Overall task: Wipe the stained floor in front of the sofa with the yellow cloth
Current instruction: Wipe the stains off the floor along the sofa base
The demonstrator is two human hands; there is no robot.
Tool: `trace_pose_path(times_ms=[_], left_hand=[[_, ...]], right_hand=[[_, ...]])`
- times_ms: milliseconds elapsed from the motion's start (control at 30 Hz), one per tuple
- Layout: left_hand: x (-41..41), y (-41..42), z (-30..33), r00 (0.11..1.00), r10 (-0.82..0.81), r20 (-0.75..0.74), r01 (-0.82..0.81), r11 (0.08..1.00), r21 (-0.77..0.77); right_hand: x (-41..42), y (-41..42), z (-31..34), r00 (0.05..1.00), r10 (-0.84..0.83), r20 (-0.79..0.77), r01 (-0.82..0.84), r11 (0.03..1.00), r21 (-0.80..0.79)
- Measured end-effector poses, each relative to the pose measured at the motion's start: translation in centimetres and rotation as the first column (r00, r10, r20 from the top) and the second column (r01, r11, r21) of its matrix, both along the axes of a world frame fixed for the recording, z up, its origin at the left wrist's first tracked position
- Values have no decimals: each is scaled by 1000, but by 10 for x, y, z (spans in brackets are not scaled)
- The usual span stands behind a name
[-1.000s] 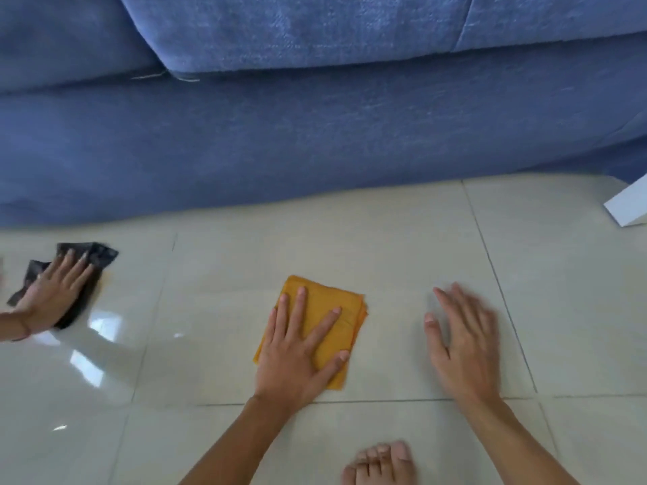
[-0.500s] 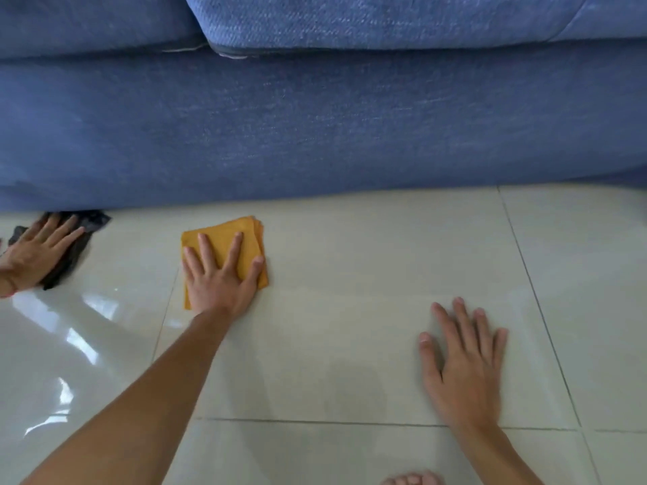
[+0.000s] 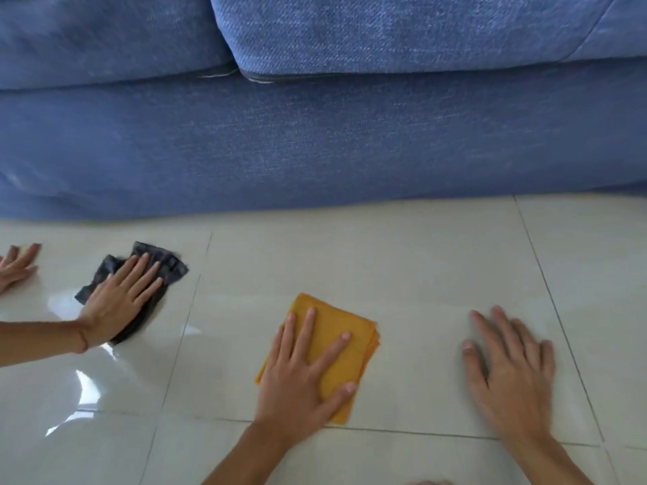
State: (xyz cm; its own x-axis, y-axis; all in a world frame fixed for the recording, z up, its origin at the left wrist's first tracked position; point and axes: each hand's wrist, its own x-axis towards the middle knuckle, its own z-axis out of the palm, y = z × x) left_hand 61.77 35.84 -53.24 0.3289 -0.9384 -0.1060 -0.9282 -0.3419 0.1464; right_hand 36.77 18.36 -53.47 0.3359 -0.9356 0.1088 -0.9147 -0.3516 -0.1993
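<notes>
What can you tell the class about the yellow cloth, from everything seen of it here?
The yellow cloth is orange-yellow soft fabric, folded into a layered square, its stacked edges showing on the right. It lies flat on the pale glossy tiled floor in front of the blue sofa, turned at a slight angle. The left hand presses on it, fingers spread.

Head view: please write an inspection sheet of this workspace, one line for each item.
Surface: pale tiled floor, glossy, with glare at left; no stain discernible.
Job's things: folded yellow cloth flat on the floor.
Clutter: dark cloth under another person's hand; a further hand at the left edge.
Grippers: left hand flat on the yellow cloth; right hand flat on bare tile.
Cables: nothing seen.
Surroundings: blue sofa directly behind.
</notes>
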Motion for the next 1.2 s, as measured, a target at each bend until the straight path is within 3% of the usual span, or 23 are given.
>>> trace_pose_path(times_ms=[200,433,700,900,1000,1200], left_hand=[[114,1,3,919,385,84,-392,917,81],[154,-86,-1,821,564,92,-570,820,62],[52,-219,2,943,331,34,-332,942,48],[-35,-286,1,992,128,-17,-128,992,5],[-78,-321,0,999,44,-22,-44,999,10],[-184,-386,1,984,-175,-38,176,984,39]], right_hand=[[-1,2,-7,1000,7,-23,-7,1000,-7],[-3,0,-14,1000,-13,-14,12,999,-37],[-4,-2,-16,999,-6,35,10,995,-100],[-18,-15,-10,986,0,166,17,995,-99],[-51,-40,-5,977,-93,190,118,985,-128],[-153,-91,-7,895,-429,125,440,894,-86]])
